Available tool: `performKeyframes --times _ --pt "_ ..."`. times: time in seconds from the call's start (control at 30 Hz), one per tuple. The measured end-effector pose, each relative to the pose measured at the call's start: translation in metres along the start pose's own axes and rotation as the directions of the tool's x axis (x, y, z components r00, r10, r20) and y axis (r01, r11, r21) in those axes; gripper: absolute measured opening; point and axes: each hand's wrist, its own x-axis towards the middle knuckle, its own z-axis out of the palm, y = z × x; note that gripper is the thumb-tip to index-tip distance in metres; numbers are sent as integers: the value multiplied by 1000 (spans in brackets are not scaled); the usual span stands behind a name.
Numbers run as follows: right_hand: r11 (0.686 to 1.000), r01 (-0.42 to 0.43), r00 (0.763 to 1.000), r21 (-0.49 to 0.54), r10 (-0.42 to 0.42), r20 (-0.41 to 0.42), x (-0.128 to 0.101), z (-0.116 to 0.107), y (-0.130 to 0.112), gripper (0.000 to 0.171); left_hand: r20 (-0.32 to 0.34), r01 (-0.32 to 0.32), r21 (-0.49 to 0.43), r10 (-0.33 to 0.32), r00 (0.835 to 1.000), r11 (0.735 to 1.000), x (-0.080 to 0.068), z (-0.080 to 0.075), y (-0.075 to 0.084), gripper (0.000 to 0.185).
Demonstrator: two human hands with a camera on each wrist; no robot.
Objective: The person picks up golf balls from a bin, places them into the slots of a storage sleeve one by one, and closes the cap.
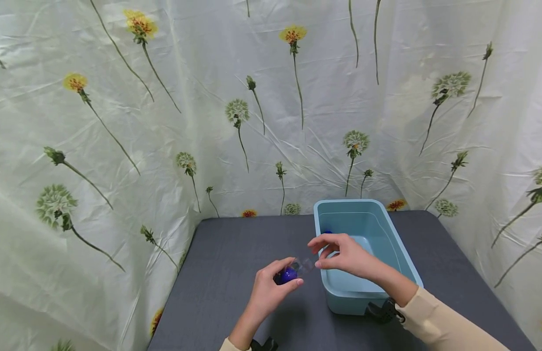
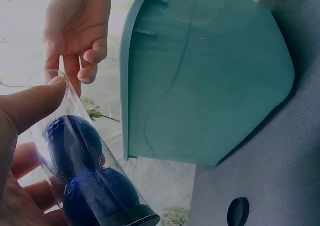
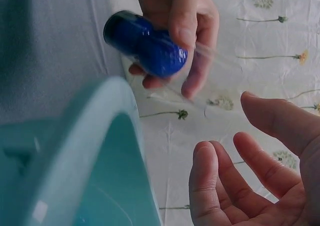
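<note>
My left hand (image 1: 268, 287) holds a clear plastic tube (image 2: 75, 103), thumb on one side and fingers on the other. Inside the tube sit two dark blue golf balls, an upper one (image 2: 72, 146) and a lower one (image 2: 100, 198) by the dark end cap (image 2: 132, 216). The tube's other end, uncapped, points toward my right hand (image 1: 345, 256). That hand hovers by the bin's left rim with fingers loosely bent, and nothing shows between them in the right wrist view. Part of a blue ball (image 1: 327, 233) shows inside the light blue bin (image 1: 409, 263), partly hidden by the right hand.
The bin stands on the right of the dark grey table (image 1: 227, 258). A small black round cap (image 2: 238, 212) shows on the table in the left wrist view. Behind the table hangs a white curtain (image 1: 201, 73) printed with dandelions.
</note>
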Motion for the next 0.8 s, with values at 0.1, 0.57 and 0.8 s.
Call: performKeyframes --times 0.1,0.57,0.8 --pt "999 -1 1000 -43 1 -12 4 -12 3 38 1 -1 -8 1 1000 1000 1 0 -1 54" --pt "959 -179 982 -219 161 -98 51 -76 40 38 -8 28 -42 -29 1000 999 2 -1 -3 54" --pt "915 -300 953 -269 301 -39 68 -82 79 42 11 63 -58 -63 998 996 -1 2 -3 54"
